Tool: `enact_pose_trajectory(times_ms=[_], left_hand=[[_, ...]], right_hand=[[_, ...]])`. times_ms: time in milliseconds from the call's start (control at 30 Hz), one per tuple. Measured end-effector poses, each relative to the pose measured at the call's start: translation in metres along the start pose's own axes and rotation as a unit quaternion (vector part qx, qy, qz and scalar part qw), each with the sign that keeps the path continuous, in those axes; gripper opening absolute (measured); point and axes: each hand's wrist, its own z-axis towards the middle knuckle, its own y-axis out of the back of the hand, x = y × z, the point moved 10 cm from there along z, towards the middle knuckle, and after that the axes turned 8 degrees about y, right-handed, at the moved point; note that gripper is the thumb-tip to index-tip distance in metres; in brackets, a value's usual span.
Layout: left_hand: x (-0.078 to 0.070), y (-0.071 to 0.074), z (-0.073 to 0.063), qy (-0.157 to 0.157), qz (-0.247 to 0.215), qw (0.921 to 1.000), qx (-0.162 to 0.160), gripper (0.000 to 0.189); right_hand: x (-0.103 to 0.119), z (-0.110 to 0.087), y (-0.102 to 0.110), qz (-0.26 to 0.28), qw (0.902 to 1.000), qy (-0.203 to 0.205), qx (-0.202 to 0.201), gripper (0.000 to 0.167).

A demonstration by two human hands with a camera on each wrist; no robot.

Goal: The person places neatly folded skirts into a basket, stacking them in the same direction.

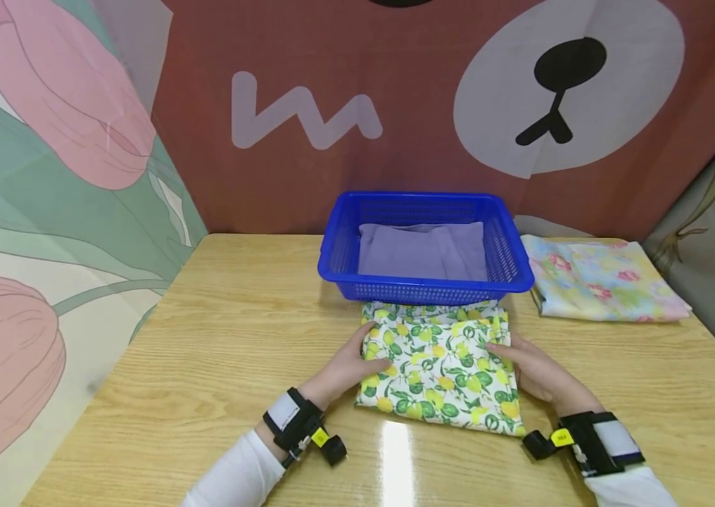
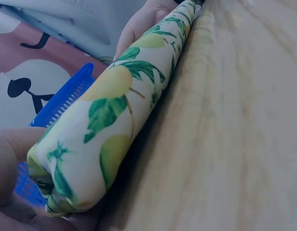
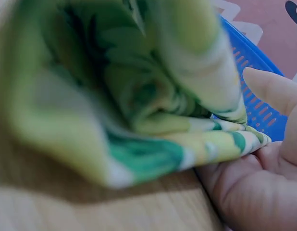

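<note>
A folded cloth [image 1: 440, 370] printed with lemons and green leaves lies on the table in front of the blue basket [image 1: 395, 287]. My left hand [image 1: 346, 362] holds its left edge, thumb on top and fingers tucked under the side. At the opposite edge, my right hand [image 1: 538, 371] grips the cloth with the thumb above and the fingers beneath. The left wrist view shows the near fold of the cloth [image 2: 105, 120] as a thick roll along the table. From the right wrist, the layers of the cloth [image 3: 211, 147] gape open at the side.
Inside the basket lies a folded purple cloth [image 1: 421, 255]. To the basket's right, a pastel cloth with pink flowers [image 1: 604, 282] rests folded on the wooden table [image 1: 231, 317]. A printed bear curtain [image 1: 307, 176] hangs behind the table's back edge.
</note>
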Motion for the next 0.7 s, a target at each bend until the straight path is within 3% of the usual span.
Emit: enact_pose_trajectory(times_ms=[200, 333, 533, 700], left_hand=[[0.005, 0.001, 0.003, 0.017, -0.096, 0.9951, -0.009, 0.065], [0.008, -0.003, 0.005, 0.018, -0.170, 0.9850, 0.022, 0.053], [0.008, -0.013, 0.007, 0.011, -0.193, 0.9750, 0.109, 0.056], [0.006, -0.014, 0.006, 0.013, -0.205, 0.9708, 0.123, 0.057]], right_hand=[[-0.006, 0.002, -0.002, 0.061, 0.9980, -0.006, 0.013, 0.082], [-0.007, 0.004, -0.005, 0.073, 0.9972, -0.010, 0.015, 0.081], [-0.007, 0.004, -0.009, 0.097, 0.9951, -0.012, 0.015, 0.078], [-0.007, 0.004, -0.012, 0.103, 0.9945, -0.013, 0.010, 0.076]])
